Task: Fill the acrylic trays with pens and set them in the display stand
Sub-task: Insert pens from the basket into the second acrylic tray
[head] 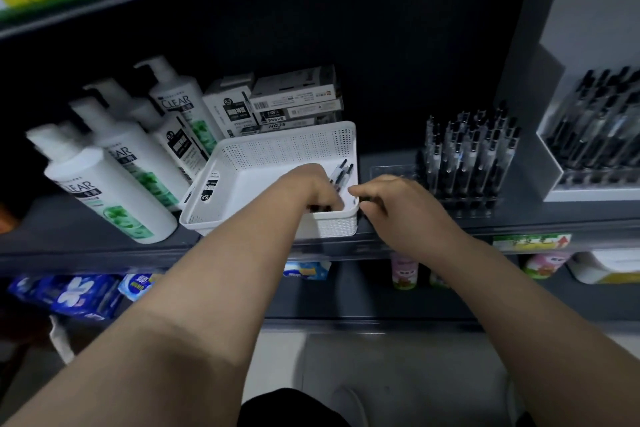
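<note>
A white perforated basket (277, 163) sits on the dark shelf with a few black pens (341, 173) in its right corner. My left hand (313, 189) reaches down into the basket, fingers curled round dark pens at its front wall. My right hand (391, 204) hovers just right of the basket's rim, thumb and curled fingers pinching something dark that looks like pens. A clear acrylic tray (467, 166) packed with upright pens stands to the right. Behind my right hand lies another clear tray (389, 172). The white display stand (595, 114) at far right holds rows of pens.
White shampoo pump bottles (107, 184) crowd the shelf to the left of the basket. Pen boxes (287, 104) are stacked behind it. The shelf edge (242, 250) runs below my wrists, with packaged goods on the lower shelf.
</note>
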